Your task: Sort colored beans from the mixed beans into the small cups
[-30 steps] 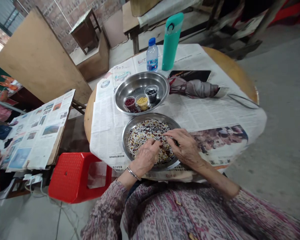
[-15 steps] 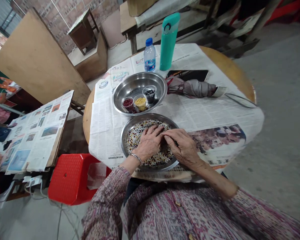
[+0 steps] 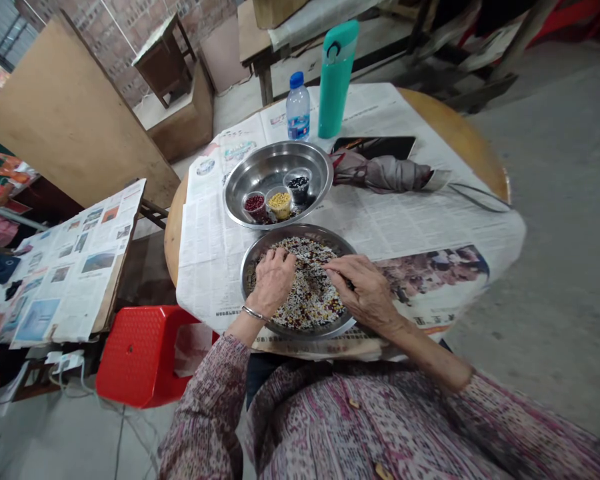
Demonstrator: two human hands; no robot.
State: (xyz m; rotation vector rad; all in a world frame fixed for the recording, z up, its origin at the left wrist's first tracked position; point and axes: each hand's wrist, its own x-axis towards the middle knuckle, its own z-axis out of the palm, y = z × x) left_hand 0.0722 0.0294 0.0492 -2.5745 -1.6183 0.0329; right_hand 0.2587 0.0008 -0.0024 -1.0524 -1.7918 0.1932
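Clearly, the shallow round steel pan (image 3: 243, 275) of mixed white, dark and yellow grains (image 3: 307, 300) sits by the newspaper-covered tabletop's (image 3: 205, 267) near edge; a hard sweep by the curled left hand (image 3: 273, 280) could spill some. The right hand (image 3: 369, 293) bends inward; whether either grasps grains, I cannot tell.

And here on the newspaper (image 3: 205, 247) covering the counter (image 3: 457, 127), rows of Chinese print run everywhere, too small to make out, with bolder characters below the crowd photo (image 3: 435, 270) too blurred to read surely. Over on the water bottle (image 3: 294, 103), the blue label (image 3: 299, 127) carries marks, but no brand comes through.
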